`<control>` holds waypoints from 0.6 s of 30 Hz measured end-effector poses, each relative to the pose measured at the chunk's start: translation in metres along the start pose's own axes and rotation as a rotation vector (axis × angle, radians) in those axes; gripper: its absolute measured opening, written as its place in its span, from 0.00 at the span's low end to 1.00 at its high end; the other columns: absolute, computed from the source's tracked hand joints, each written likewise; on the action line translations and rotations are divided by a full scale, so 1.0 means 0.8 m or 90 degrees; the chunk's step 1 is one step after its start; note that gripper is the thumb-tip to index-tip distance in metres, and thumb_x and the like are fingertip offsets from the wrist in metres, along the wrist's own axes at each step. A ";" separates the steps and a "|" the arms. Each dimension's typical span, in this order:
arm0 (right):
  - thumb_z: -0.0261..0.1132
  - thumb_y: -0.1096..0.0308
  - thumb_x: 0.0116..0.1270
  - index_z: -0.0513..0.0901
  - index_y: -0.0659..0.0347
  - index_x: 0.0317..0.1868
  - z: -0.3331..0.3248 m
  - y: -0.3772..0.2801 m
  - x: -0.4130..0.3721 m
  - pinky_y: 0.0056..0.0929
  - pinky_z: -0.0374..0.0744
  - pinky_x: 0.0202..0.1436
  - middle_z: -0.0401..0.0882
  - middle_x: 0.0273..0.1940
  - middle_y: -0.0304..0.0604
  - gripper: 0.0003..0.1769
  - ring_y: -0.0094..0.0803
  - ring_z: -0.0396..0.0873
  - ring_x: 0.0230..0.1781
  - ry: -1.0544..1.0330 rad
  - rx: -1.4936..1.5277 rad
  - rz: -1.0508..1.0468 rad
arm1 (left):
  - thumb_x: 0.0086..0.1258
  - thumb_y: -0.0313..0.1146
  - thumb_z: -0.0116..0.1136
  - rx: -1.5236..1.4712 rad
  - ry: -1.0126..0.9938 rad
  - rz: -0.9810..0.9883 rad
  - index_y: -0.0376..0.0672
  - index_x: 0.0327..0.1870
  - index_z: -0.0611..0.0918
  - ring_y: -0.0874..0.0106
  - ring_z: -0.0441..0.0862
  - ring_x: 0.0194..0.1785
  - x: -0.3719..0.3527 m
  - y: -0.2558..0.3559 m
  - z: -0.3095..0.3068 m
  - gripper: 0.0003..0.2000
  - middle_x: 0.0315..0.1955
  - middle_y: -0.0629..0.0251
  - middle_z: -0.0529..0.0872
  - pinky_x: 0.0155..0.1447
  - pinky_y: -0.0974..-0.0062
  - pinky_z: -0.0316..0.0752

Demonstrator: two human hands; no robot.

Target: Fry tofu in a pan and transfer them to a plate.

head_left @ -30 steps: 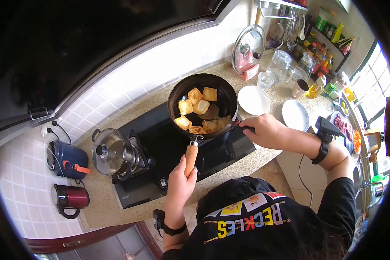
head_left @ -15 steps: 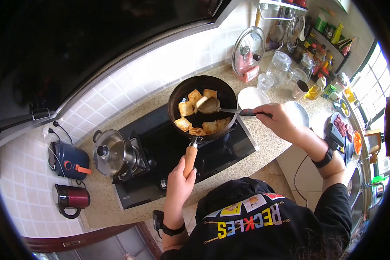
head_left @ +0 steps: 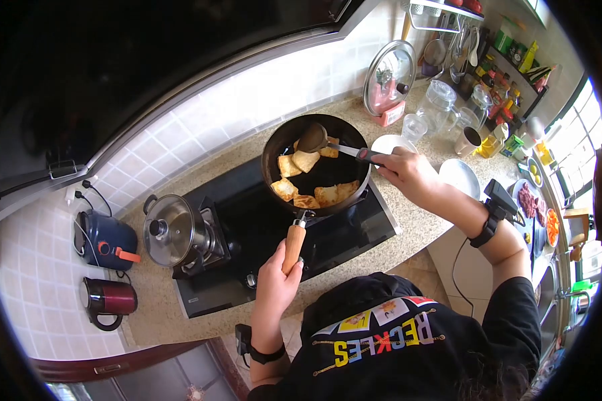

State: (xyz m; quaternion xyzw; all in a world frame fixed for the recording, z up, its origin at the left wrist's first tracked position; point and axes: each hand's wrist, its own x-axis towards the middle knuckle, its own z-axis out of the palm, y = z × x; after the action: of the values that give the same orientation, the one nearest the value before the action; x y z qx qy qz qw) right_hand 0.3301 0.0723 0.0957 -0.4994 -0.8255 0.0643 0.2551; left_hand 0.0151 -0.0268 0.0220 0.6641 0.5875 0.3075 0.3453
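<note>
- tofu pieces [head_left: 306,161] lie in the pan [head_left: 331,172] on the hob [head_left: 354,230], mid counter [head_left: 411,234]
- spatula [head_left: 312,138] at the pan's far rim, right hand [head_left: 408,175] fingers wrapped round it
- left hand [head_left: 277,281] fingers closed on the pan handle [head_left: 293,244]
- seemingly turning pieces; sliding under one calls for a steady pan

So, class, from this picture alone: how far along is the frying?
Done: the pieces in the pan look golden-brown. In hand: the left hand grips the pan handle, the right hand holds the spatula over the far pieces. Left: the white plate holds none.
</note>
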 end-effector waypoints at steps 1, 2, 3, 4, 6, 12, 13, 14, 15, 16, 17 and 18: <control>0.62 0.70 0.63 0.81 0.59 0.48 0.005 -0.006 -0.002 0.40 0.76 0.36 0.75 0.28 0.49 0.13 0.46 0.77 0.30 -0.021 -0.039 0.004 | 0.61 0.29 0.62 -0.009 0.007 0.005 0.34 0.61 0.72 0.49 0.82 0.42 -0.001 -0.003 0.001 0.25 0.39 0.42 0.82 0.46 0.64 0.77; 0.62 0.71 0.63 0.81 0.59 0.49 0.009 -0.011 -0.002 0.40 0.76 0.35 0.74 0.29 0.49 0.13 0.45 0.77 0.30 -0.042 -0.079 0.009 | 0.61 0.29 0.62 -0.008 0.007 0.005 0.34 0.61 0.72 0.49 0.82 0.42 -0.001 -0.003 0.001 0.25 0.39 0.42 0.82 0.46 0.64 0.77; 0.62 0.69 0.63 0.81 0.59 0.49 0.014 -0.012 0.000 0.40 0.77 0.35 0.74 0.30 0.48 0.13 0.45 0.77 0.30 -0.032 -0.107 -0.049 | 0.61 0.29 0.62 -0.006 0.010 0.009 0.34 0.61 0.72 0.49 0.82 0.43 -0.001 -0.003 0.001 0.25 0.40 0.42 0.82 0.46 0.64 0.77; 0.62 0.69 0.63 0.81 0.59 0.49 0.011 -0.016 0.003 0.40 0.77 0.35 0.74 0.30 0.48 0.13 0.45 0.77 0.30 -0.032 -0.106 -0.048 | 0.61 0.29 0.62 -0.004 0.014 0.013 0.34 0.61 0.72 0.49 0.83 0.43 0.000 -0.002 0.000 0.25 0.40 0.42 0.82 0.46 0.64 0.77; 0.62 0.69 0.63 0.81 0.59 0.48 -0.004 -0.031 0.010 0.40 0.77 0.35 0.75 0.29 0.48 0.13 0.45 0.78 0.30 -0.145 -0.184 -0.010 | 0.61 0.29 0.62 -0.002 0.019 0.014 0.35 0.61 0.72 0.50 0.83 0.43 0.000 0.003 0.001 0.25 0.39 0.42 0.83 0.46 0.64 0.77; 0.60 0.72 0.62 0.82 0.62 0.45 -0.069 -0.057 0.032 0.40 0.76 0.37 0.77 0.30 0.49 0.11 0.45 0.78 0.33 -0.169 -0.147 -0.087 | 0.61 0.29 0.62 -0.003 0.016 0.008 0.36 0.61 0.72 0.51 0.83 0.40 -0.001 0.003 0.000 0.25 0.37 0.44 0.83 0.44 0.64 0.77; 0.60 0.72 0.62 0.81 0.62 0.46 -0.067 -0.056 0.031 0.40 0.76 0.37 0.76 0.30 0.49 0.12 0.45 0.78 0.33 -0.151 -0.150 -0.075 | 0.61 0.29 0.62 -0.009 0.026 0.015 0.36 0.61 0.72 0.51 0.83 0.40 -0.002 0.002 0.002 0.25 0.37 0.44 0.83 0.44 0.64 0.77; 0.60 0.73 0.61 0.81 0.62 0.47 -0.063 -0.055 0.030 0.40 0.76 0.36 0.75 0.29 0.49 0.13 0.45 0.77 0.33 -0.133 -0.153 -0.064 | 0.61 0.29 0.62 -0.011 0.028 0.015 0.36 0.61 0.72 0.51 0.83 0.40 -0.002 0.003 0.002 0.25 0.37 0.44 0.83 0.44 0.64 0.77; 0.60 0.73 0.61 0.81 0.62 0.47 -0.055 -0.053 0.028 0.40 0.76 0.36 0.75 0.29 0.49 0.13 0.45 0.77 0.33 -0.134 -0.153 -0.064 | 0.61 0.29 0.62 -0.011 0.021 0.004 0.36 0.61 0.72 0.51 0.83 0.40 -0.002 0.006 0.001 0.25 0.37 0.44 0.83 0.43 0.64 0.77; 0.60 0.74 0.60 0.80 0.63 0.48 -0.043 -0.051 0.027 0.39 0.75 0.36 0.74 0.29 0.49 0.14 0.44 0.77 0.32 -0.132 -0.164 -0.063 | 0.61 0.29 0.62 -0.011 0.013 -0.005 0.36 0.61 0.72 0.51 0.83 0.40 -0.002 0.008 0.000 0.25 0.37 0.44 0.83 0.43 0.64 0.77; 0.60 0.74 0.60 0.79 0.63 0.48 -0.032 -0.048 0.025 0.39 0.75 0.35 0.73 0.29 0.48 0.15 0.44 0.76 0.32 -0.131 -0.176 -0.062 | 0.61 0.29 0.62 -0.011 0.012 -0.004 0.36 0.61 0.72 0.51 0.83 0.40 -0.002 0.007 0.001 0.25 0.37 0.44 0.83 0.43 0.64 0.77; 0.60 0.74 0.60 0.79 0.63 0.48 -0.021 -0.043 0.021 0.39 0.75 0.35 0.73 0.29 0.48 0.15 0.44 0.76 0.32 -0.130 -0.175 -0.062 | 0.61 0.29 0.62 -0.012 0.016 0.003 0.35 0.61 0.72 0.51 0.83 0.40 -0.002 0.004 0.003 0.25 0.37 0.44 0.83 0.43 0.65 0.77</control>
State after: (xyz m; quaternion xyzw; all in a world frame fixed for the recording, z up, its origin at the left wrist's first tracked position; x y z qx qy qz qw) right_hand 0.3051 0.0669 0.1286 -0.4799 -0.8713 -0.0113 0.1017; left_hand 0.0186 -0.0288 0.0238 0.6580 0.5873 0.3224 0.3437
